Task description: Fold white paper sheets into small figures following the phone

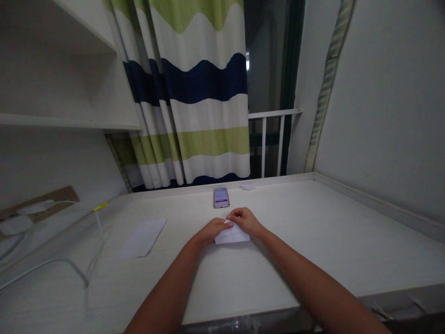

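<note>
A folded piece of white paper (232, 235) rests on the white desk, with its wide edge toward me and creases on its face. My left hand (212, 229) grips its left side, the thumb lying across the top of the sheet. At the paper's far end, my right hand (245, 220) pinches the narrow tip, with thumb and fingers bent together. The two hands nearly meet there. Parts of the paper under the fingers are hidden.
Beyond my hands lies a phone (221, 197) with its screen lit. A small white paper piece (247, 187) is near the back edge. White paper sheets (146, 237) lie to the left, near a white cable (66, 260). A striped curtain (208, 116) hangs behind the desk (347, 241).
</note>
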{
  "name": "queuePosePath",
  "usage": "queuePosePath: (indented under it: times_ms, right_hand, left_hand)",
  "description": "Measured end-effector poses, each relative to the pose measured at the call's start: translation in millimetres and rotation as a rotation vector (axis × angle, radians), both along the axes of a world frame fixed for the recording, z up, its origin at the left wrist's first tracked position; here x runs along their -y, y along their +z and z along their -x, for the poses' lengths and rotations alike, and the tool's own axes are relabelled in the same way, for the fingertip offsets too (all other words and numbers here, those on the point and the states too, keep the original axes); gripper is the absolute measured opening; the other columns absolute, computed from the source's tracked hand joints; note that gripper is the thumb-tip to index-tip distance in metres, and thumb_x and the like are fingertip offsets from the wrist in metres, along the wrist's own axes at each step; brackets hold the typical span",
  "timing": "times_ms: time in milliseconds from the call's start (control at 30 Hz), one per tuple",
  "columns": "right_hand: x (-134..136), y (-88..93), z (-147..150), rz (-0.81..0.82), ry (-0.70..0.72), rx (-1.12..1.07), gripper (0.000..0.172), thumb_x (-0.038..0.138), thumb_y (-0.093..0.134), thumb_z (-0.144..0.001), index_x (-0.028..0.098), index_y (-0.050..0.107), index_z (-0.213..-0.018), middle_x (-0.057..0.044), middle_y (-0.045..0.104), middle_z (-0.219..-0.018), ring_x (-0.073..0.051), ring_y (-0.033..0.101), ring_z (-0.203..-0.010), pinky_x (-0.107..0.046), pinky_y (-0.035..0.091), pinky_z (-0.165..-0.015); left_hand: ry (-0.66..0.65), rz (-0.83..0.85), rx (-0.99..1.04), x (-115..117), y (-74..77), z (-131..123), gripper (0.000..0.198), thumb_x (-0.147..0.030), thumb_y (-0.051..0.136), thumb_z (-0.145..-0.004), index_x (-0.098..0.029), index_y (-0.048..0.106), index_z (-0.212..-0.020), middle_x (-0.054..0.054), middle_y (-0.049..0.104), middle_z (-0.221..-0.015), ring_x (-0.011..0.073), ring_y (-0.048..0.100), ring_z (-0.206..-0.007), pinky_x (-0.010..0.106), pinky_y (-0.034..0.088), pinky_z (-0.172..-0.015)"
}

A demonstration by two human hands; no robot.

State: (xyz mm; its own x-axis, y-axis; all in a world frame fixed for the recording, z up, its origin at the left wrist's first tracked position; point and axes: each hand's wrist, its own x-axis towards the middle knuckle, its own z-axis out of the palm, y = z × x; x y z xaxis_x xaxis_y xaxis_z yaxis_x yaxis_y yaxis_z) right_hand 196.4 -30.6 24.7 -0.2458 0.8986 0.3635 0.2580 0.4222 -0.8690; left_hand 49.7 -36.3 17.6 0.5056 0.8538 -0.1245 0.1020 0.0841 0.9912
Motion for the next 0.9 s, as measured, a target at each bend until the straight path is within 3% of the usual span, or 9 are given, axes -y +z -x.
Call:
queuePosePath:
  times_ms: [533, 667, 900]
  right_hand:
    - [-0.6, -1.0, -0.1, 0.044, 0.029, -0.027, 0.02, 0.03, 0.058, -0.061, 0.011, 0.062, -0.059, 0.0, 0.055, -0.051, -0.009, 0.043, -0.048, -0.022, 0.032, -0.049]
    - [-4.2, -3.1, -0.8, 0.024, 0.0, -0.04, 0.019, 0.03, 0.057, -0.061, 0.012, 0.062, -0.058, 0.0, 0.055, -0.052, -0.009, 0.043, -0.049, -0.022, 0.032, -0.049]
    - [-0.7, -1.6, -0.8, 0.121, 0.034, -0.085, 0.025, 0.036, 0.059, -0.059, 0.011, 0.06, -0.058, 0.002, 0.051, -0.048, -0.007, 0.038, -0.045, -0.02, 0.027, -0.043]
  left_hand:
    - [0.006, -0.057, -0.042, -3.4, -3.6, -0.6, 0.038, -0.046, 0.064, -0.054, -0.008, 0.06, -0.061, -0.001, 0.051, -0.047, 0.0065, 0.039, -0.041, 0.021, 0.024, -0.043]
    - [-0.016, -0.035, -0.025, -1.1, -1.2, -1.1, 0.037, -0.045, 0.065, -0.053, -0.009, 0.06, -0.061, 0.001, 0.056, -0.053, 0.0089, 0.046, -0.046, 0.021, 0.03, -0.046]
    - [0.017, -0.094, -0.077, -3.0, -2.6, 0.5, 0.041, -0.048, 0.063, -0.054, -0.009, 0.061, -0.064, 0.001, 0.057, -0.056, 0.0096, 0.046, -0.048, 0.022, 0.031, -0.048]
